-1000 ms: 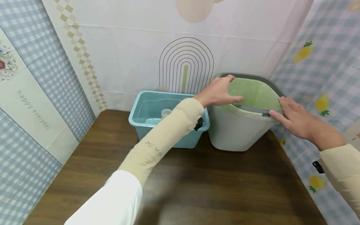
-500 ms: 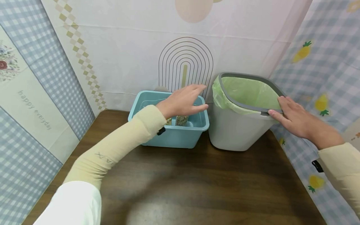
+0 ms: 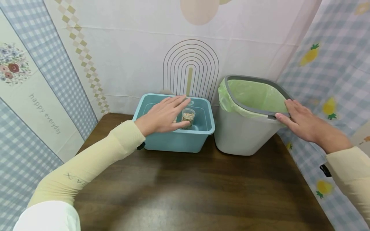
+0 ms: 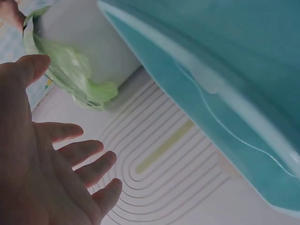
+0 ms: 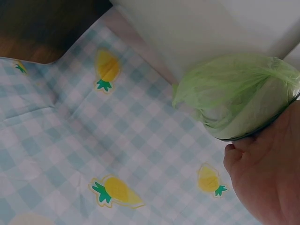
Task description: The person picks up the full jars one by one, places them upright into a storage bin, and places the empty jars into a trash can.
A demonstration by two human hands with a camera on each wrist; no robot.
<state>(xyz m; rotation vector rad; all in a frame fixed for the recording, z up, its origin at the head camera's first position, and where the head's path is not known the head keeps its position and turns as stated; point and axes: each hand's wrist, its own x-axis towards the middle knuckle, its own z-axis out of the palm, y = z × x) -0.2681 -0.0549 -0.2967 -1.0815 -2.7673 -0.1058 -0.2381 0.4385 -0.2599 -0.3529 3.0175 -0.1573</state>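
My left hand [image 3: 163, 117] hovers over the blue plastic bin [image 3: 173, 142], fingers spread and relaxed, holding nothing. In the left wrist view its palm side shows beside the bin's wall [image 4: 154, 61]. A clear plastic cup [image 3: 188, 116] with pale, flake-like pieces stands inside the bin, just beyond the left thumb. Part of the bin's inside is hidden by that hand. My right hand [image 3: 306, 123] rests on the grey rim [image 3: 254, 110] of the trash can [image 3: 242, 138], at its right corner. A light green bag [image 3: 257, 93] lines the can and folds over its edge.
Both containers stand side by side at the back of a dark wooden table [image 3: 185, 192]. A white printed cloth [image 3: 133, 64] hangs behind them. Blue checked cloths hang at left and right [image 3: 335, 86], the right one close to the trash can.
My left hand has moved left and slightly down, from the trash can's opening to above the blue bin, uncovering the clear cup. The right hand stays on the can's rim.
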